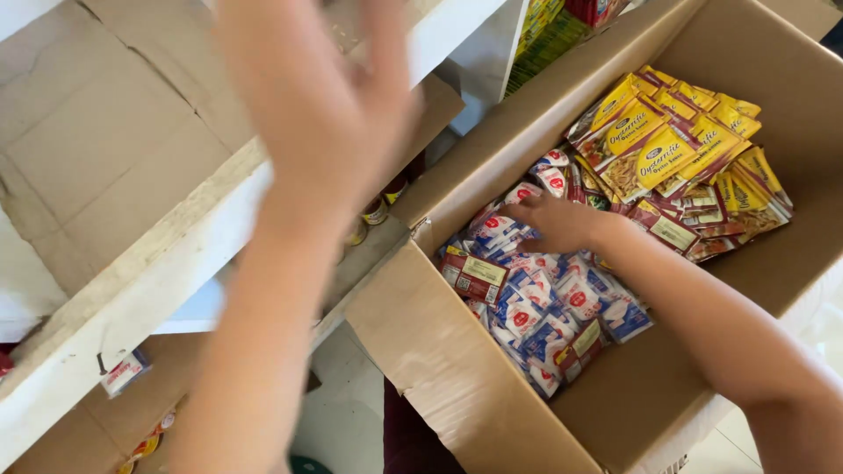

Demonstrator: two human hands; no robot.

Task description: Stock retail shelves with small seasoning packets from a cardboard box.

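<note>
My left hand point(320, 96) is raised and blurred near the white shelf point(149, 263), fingers spread, with nothing visible in it. My right hand point(562, 224) reaches down into a large cardboard box point(421, 325) and rests on a pile of small white, blue and red sachets point(536, 303); whether its fingers grip one is hidden. A stack of yellow sachets point(667, 145) fills the box's far end, with some red-brown packets point(672, 230) beside my right hand.
Flattened cardboard point(97, 123) lines the top of the white shelf. One sachet point(123, 370) lies on the lower shelf at left. Small jars point(378, 211) stand between shelf and box. Green and yellow packages point(549, 31) sit beyond the box.
</note>
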